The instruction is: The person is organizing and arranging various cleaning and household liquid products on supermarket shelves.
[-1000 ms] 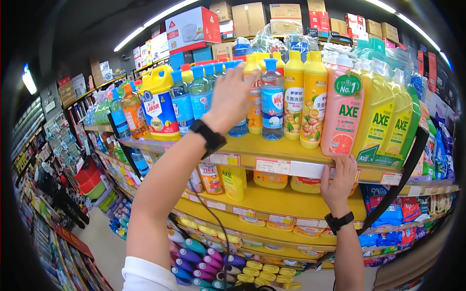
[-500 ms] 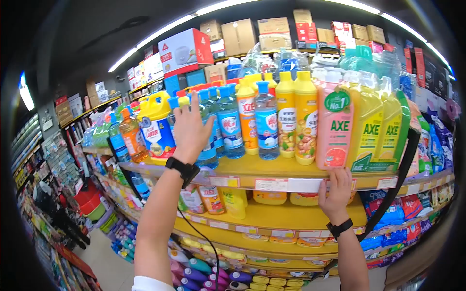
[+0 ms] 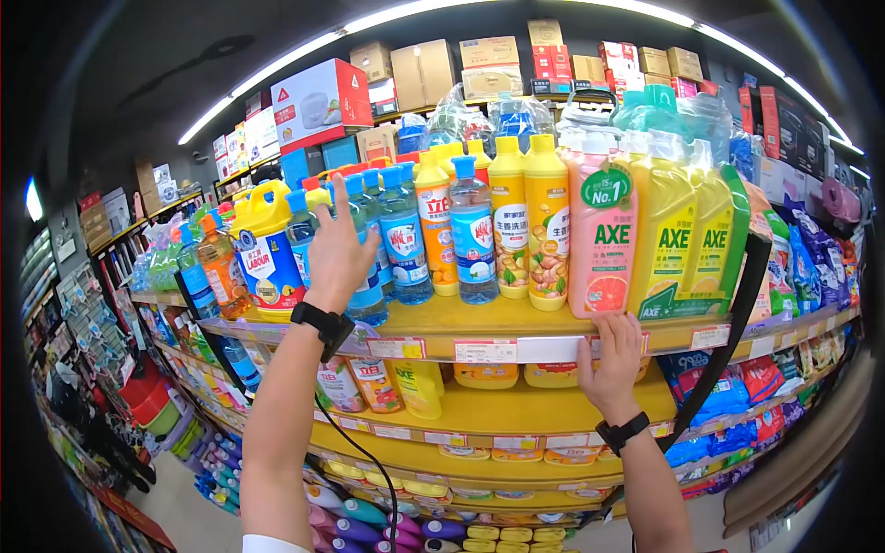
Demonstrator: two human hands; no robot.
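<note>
My left hand [image 3: 339,263] is raised in front of a cluster of clear blue bottles with blue caps, its fingers apart and the index finger pointing up. A blue-labelled bottle [image 3: 370,300] stands right behind it, partly covered by the hand. To its left is a yellow-and-blue LABOUR jug [image 3: 268,253]. At the front edge of the yellow shelf [image 3: 424,324], my right hand [image 3: 612,369] has its fingers curled over the price rail, just below a pink AXE bottle [image 3: 603,249]. Yellow ginger-picture bottles [image 3: 548,230] and a single blue-capped bottle [image 3: 474,240] stand between the hands.
Yellow AXE bottles [image 3: 661,240] stand at the right end beside a black shelf post [image 3: 728,341]. Lower shelves hold more bottles, including a yellow AXE one [image 3: 417,387]. Boxes [image 3: 323,103] line the top behind. A black cable [image 3: 373,461] hangs below my left arm.
The view has shifted slightly, so the shelf appears further left. My left index finger points up more distinctly. My right hand stays on the shelf edge.
</note>
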